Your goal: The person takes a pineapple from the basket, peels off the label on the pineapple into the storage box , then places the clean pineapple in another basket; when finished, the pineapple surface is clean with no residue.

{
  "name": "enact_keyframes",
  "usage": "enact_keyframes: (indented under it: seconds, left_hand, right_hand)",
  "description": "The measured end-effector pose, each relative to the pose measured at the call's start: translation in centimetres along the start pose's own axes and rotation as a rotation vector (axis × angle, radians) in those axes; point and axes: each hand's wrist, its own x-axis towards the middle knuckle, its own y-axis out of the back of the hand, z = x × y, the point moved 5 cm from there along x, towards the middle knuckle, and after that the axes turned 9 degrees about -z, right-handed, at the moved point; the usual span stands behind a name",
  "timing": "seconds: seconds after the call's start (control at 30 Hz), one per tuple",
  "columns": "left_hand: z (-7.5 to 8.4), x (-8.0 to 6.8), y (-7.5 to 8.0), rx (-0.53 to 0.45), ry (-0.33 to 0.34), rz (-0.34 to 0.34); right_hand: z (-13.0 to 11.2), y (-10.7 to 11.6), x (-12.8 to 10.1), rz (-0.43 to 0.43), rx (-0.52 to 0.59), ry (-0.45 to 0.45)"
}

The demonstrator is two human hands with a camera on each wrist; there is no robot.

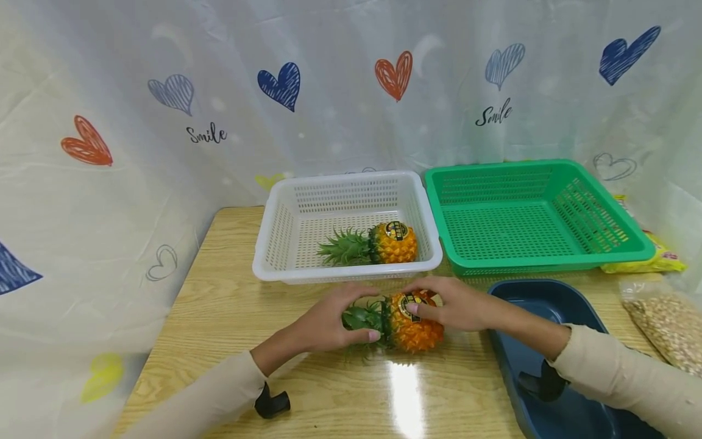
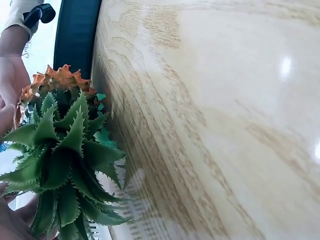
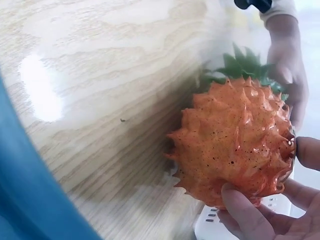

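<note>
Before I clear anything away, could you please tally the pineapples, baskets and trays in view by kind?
Pineapples: 2 (held pineapple, basketed pineapple)
Baskets: 2 (white basket, green basket)
Trays: 1 (blue tray)
Total: 5

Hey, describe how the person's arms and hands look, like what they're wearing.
The left sleeve and right sleeve are plain beige, ending above the wrists. A black fitting shows by each cuff, one on the left, one on the right. The left hand and right hand wear no gloves.
</note>
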Motion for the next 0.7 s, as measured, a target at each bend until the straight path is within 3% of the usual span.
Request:
enact_keyframes:
  seconds: [0.7]
  left_hand:
    - [-0.50, -0.16, -0.45, 0.008, 0.029, -0.024]
  right_hand:
    - [-0.36, 0.22, 0.18, 0.023, -0.016, 0.020]
